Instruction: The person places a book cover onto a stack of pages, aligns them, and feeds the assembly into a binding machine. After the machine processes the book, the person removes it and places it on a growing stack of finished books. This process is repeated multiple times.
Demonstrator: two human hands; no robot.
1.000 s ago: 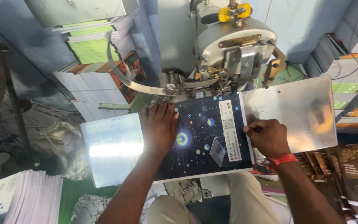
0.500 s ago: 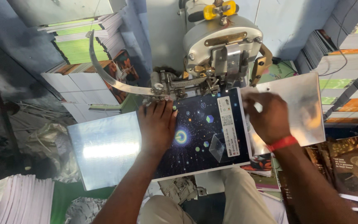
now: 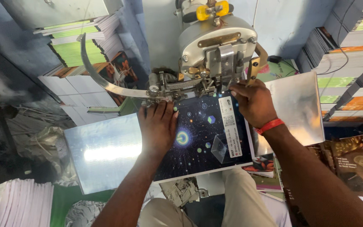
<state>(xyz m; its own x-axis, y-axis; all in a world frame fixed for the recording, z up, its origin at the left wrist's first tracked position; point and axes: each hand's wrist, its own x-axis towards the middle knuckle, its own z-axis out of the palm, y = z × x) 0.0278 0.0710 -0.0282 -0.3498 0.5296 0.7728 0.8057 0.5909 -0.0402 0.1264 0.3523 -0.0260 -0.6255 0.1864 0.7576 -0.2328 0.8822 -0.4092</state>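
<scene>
Dark blue, star-speckled cover (image 3: 202,138) right in the middle — a booklet spread open over the shiny metal saddle (image 3: 101,153) of the stitching machine (image 3: 217,52). Left hand (image 3: 158,128) lies flat on the cover's left half, fingers stretched toward the machine's head, palm pressing down, nothing grasped. Right hand (image 3: 253,103) sits at the cover's top right edge, fingers curled over it just beside the stitching head — a loose grip on the booklet's edge, a red wristband (image 3: 270,125) at the wrist. Booklet's top edge is tucked up against the mechanism, under the curved steel arm (image 3: 106,82) that sweeps off to the left. Another bright metal plate (image 3: 299,107) shows on the right, behind the right hand. Stacks of printed booklets (image 3: 76,46) line the back left, more stacks (image 3: 349,63) on the right, and a white pile (image 3: 22,201) sits low at the left.
</scene>
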